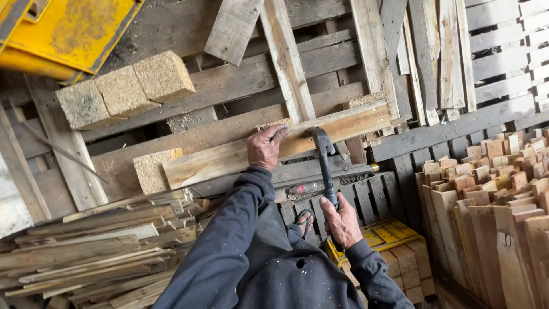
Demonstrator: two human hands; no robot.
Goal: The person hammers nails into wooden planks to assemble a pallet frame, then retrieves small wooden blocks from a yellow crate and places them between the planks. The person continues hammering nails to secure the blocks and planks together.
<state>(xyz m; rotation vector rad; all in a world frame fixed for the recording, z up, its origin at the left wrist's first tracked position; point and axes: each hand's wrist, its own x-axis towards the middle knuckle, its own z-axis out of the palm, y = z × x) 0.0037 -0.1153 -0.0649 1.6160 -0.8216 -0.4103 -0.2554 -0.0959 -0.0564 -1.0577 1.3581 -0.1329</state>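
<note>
My left hand (pixel 264 147) presses down on a pale wooden plank (pixel 217 160) that lies across a weathered pallet (pixel 229 86). My right hand (pixel 341 220) grips the handle of a dark claw hammer (pixel 323 154). The hammer's head rests against the plank's near edge, just right of my left hand. Both arms are in dark sleeves. A sandalled foot (pixel 305 220) shows below the plank.
Pressed-chip blocks (pixel 123 88) sit on the pallet at upper left, one more (pixel 150 170) at the plank's left end. A yellow machine part (pixel 63 31) is in the top left corner. Loose boards (pixel 97 246) pile at lower left. Stacked short boards (pixel 492 200) stand at right.
</note>
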